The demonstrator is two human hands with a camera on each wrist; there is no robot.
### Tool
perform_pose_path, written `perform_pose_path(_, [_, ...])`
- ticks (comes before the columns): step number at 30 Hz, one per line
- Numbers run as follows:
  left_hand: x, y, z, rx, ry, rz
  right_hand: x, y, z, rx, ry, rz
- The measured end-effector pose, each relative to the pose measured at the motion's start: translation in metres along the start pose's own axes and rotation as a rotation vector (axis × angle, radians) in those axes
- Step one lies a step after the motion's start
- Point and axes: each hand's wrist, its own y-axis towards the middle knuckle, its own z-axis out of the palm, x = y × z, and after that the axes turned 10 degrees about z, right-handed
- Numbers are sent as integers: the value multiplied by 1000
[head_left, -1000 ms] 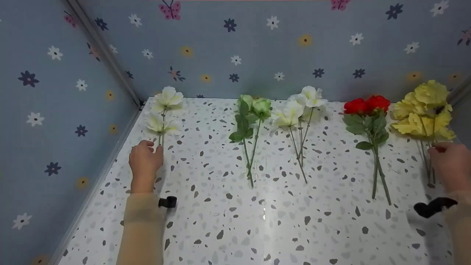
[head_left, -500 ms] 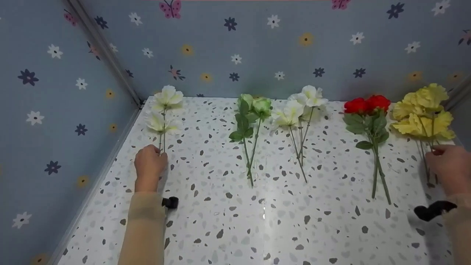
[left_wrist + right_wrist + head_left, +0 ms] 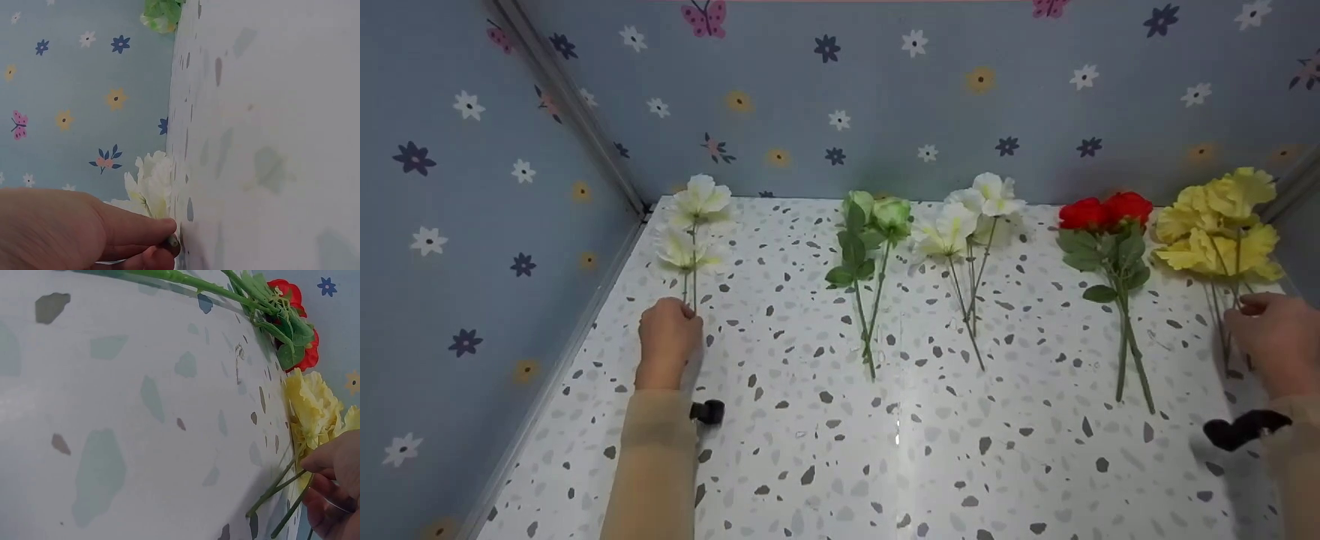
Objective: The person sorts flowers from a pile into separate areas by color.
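At the left of the head view, my left hand [image 3: 669, 337] pinches the lower stem of the white flowers [image 3: 703, 198]. Its thumb and fingers meet around the stem's cut end [image 3: 173, 244] in the left wrist view, with white petals [image 3: 153, 179] just beyond. Over at the far right, my right hand [image 3: 1273, 331] grips a stem of the yellow flowers [image 3: 1222, 251]. From the right wrist, thumb and forefinger come together at that stem, while other green stems [image 3: 270, 492] slant out below the fingers. How many stems each hand holds is partly hidden.
Between the hands lie light green flowers [image 3: 892, 217], a second group of white flowers [image 3: 945, 234] and red flowers [image 3: 1126, 210] on a speckled white tabletop [image 3: 780, 465]. Blue flower-patterned panels [image 3: 877, 90] stand along the back and left.
My left hand has shifted right and slightly toward me, and its thumb and fingers have come together on the stem. The right hand has moved slightly left; the top yellow bloom shifted a little.
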Motion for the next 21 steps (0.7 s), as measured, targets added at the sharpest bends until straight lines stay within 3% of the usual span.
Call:
perform_pose_path(6, [-7, -2, -7, 78, -146, -107, 1, 0, 0, -7, 9, 26])
perform_pose_path(9, [-13, -1, -8, 76, -179, -105, 2, -2, -1, -22, 29, 41])
perform_pose_path(16, [-38, 0, -9, -51, -239, -1, 19, -19, -2, -96, 169, 77])
perform_pose_path(21, [-71, -5, -1, -134, -338, 112, 51, -48, 11, -128, 436, 108])
